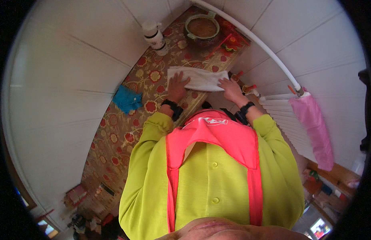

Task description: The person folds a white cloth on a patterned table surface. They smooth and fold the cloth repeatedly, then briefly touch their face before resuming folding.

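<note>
A folded white cloth (200,78) stretches across the corner of a table with a flowered cover (128,123), its right end reaching past the table's edge. My left hand (177,87) lies on the cloth's left end, fingers spread and pointing away from me. At the right end, my right hand (232,90) has its fingers on the cloth and appears to grip it; the underside is hidden. Both wrists wear dark bands. To the left of my left hand rests a crumpled blue cloth (127,99).
At the back stand a white thermos flask (155,39) and a round handled pot (202,27). Red items (232,43) lie beside the pot. A white pipe (263,52) runs along the right wall to a radiator (275,111) with a pink cover (314,132); red-handled valves (248,88) sit close to my right hand.
</note>
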### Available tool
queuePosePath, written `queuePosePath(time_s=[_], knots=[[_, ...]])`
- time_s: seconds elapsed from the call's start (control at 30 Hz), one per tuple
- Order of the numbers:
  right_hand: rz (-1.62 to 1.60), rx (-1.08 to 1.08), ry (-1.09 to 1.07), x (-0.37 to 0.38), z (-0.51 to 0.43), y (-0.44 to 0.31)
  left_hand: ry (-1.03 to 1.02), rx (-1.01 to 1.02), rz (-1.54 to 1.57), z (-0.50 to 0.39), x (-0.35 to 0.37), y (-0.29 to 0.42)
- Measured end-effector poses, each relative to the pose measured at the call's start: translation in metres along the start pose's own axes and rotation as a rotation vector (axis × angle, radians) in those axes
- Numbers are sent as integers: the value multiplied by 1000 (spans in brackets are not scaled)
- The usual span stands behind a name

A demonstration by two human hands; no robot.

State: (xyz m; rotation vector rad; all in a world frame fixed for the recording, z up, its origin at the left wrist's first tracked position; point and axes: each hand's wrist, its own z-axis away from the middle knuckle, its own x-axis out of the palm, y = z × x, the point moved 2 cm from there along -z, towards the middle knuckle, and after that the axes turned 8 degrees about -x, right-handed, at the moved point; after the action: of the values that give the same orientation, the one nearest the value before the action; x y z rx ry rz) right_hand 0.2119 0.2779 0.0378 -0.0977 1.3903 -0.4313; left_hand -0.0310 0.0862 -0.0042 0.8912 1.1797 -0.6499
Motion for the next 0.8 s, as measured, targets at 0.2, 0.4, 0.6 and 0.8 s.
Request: queuePosePath(time_s=[0.2, 0.4, 0.6, 0.8], knots=[[83, -65, 119, 7, -11, -17, 70, -84, -49, 16, -13, -6], [94, -290, 64, 13, -92, -60, 109, -373, -8, 68, -19, -79], [159, -633, 10, 43, -156, -122, 104, -748, 33, 175, -10, -112], [1, -951, -101, 74, -184, -204, 236, -1101, 196, 293, 9, -87]])
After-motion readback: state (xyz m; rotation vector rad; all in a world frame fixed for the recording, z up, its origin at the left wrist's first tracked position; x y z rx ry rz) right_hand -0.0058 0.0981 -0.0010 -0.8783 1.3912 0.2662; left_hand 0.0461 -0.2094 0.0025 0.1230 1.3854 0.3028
